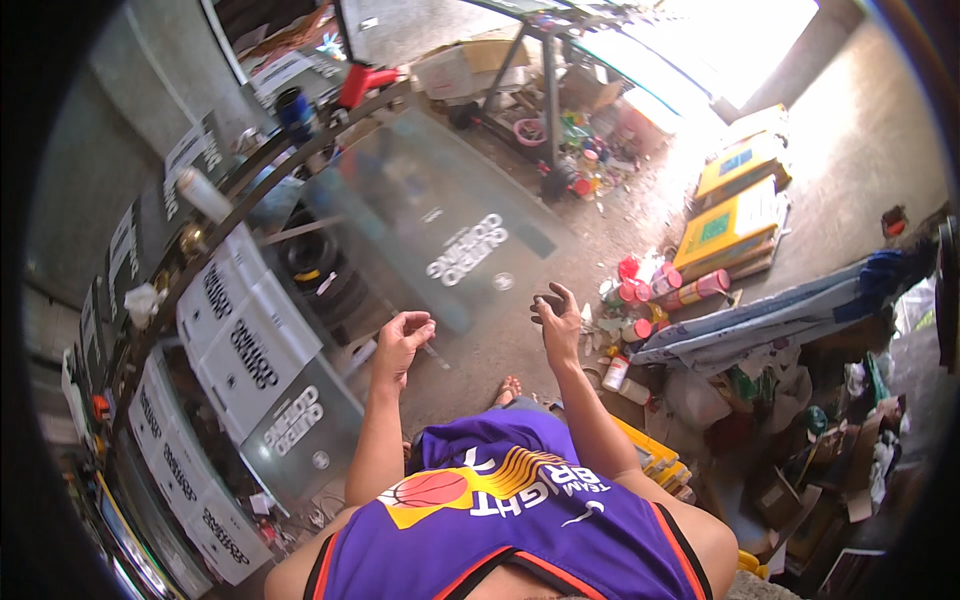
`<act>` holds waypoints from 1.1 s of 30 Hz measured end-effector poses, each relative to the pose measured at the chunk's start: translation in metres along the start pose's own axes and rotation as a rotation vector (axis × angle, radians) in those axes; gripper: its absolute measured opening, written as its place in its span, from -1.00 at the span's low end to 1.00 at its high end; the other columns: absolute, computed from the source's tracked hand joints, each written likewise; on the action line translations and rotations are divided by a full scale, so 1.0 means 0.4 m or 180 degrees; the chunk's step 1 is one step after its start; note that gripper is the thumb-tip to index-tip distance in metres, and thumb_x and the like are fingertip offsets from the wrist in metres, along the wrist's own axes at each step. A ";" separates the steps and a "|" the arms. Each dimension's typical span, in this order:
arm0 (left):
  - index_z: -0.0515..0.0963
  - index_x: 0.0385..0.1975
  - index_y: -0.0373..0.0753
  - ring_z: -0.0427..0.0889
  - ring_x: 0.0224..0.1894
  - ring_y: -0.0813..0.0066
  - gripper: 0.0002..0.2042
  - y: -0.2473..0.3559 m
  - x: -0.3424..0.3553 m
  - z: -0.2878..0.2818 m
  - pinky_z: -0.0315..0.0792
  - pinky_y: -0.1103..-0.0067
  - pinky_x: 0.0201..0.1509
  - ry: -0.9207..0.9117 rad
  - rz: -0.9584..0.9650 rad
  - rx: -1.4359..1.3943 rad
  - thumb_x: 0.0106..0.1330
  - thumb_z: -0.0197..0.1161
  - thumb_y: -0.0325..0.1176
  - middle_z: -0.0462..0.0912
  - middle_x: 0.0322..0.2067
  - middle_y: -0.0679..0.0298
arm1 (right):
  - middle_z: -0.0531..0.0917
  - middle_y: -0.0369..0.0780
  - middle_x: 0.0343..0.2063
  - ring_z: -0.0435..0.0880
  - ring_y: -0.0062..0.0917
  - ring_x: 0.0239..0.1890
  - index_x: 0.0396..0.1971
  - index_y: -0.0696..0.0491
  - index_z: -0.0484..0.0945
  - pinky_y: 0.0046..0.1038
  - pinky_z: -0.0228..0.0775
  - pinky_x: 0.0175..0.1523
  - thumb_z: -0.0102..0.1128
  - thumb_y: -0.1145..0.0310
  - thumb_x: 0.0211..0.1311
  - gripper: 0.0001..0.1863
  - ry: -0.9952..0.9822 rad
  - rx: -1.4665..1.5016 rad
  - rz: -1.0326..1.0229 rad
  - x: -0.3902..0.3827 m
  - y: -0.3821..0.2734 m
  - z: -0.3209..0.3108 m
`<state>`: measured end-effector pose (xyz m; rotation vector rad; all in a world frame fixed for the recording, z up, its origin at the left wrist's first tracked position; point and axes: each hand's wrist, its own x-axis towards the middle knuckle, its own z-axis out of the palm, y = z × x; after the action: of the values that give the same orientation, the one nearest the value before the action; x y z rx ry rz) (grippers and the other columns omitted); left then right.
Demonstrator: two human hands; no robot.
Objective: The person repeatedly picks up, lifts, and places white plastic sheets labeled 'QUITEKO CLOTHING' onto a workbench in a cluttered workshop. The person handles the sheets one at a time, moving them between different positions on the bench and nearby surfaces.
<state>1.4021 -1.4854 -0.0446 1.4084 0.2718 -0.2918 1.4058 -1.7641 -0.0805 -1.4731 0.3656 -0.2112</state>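
My left hand (405, 342) is raised in front of my body at lower centre, fingers curled and pressed together; I cannot make out whether anything is between them. A pale thin strip shows just beyond it. My right hand (553, 318) is raised to its right, fingers apart and slightly bent, holding nothing. Beyond both hands a tinted glass pane (400, 230) with white printed lettering slants, slightly blurred. I cannot tell that either hand touches it. To the left, glass panels covered with white stencil sheets (240, 330) stand on a curved dark rack (265, 170).
Yellow packages (730, 225) lie by the right wall, with several red-capped cans (690, 288) nearby. A blue-grey cloth (760, 310) and a heap of bags and scraps (810, 450) are at my right. A metal stand (548, 95) with debris beneath is ahead. My bare foot (510, 390) shows below.
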 end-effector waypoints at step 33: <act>0.60 -0.21 -0.26 0.65 -0.31 0.57 -0.86 0.284 1.363 1.636 0.50 0.61 -0.14 -0.1695 -0.0500 0.0135 0.32 0.24 -0.37 0.70 -0.33 0.29 | 0.68 -0.12 -0.30 0.69 -0.50 -0.34 -0.03 0.21 0.48 -0.50 0.58 -0.23 0.13 0.48 0.28 -0.71 0.1048 0.0392 0.0271 1.555 -0.289 -1.037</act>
<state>1.9604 -2.1384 -0.0405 1.3002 -0.0642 -0.7888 1.8405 -2.3831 -0.0582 -1.2984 0.6681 -0.4028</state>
